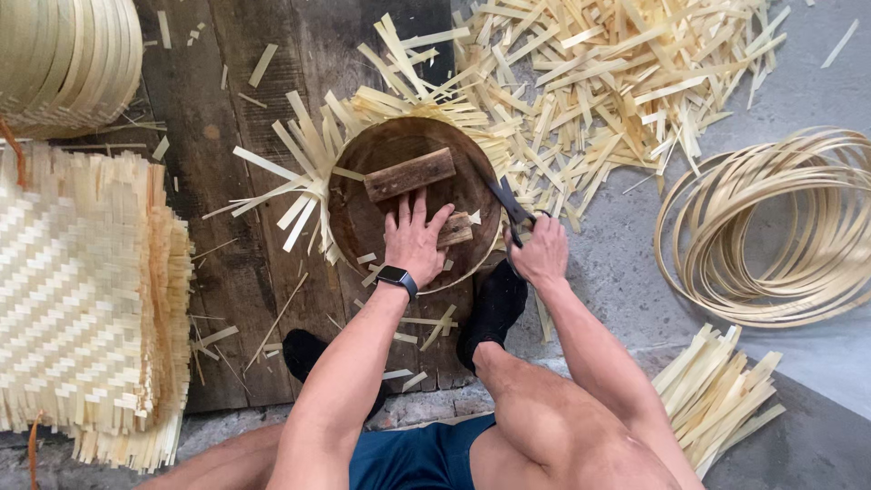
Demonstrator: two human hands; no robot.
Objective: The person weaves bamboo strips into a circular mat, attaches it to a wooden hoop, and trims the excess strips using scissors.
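Left hand [414, 243] flat, open, pressing wooden mould [413, 204]; right hand [539, 254] closed on scissors [508, 210] just beside it, risking nicked fingers or mould slipping.

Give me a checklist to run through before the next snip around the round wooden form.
1. Left hand pressing flat on the round wooden form: ok.
2. Right hand gripping the scissors at the form's rim: ok.
3. Scissor blades open or closed: cannot tell.
4. Left fingers away from the blades: ok, they lie apart on the form.
5. Wooden block resting on the form: ok.
6. Woven strips sticking out past the rim on the far and left sides: ok.
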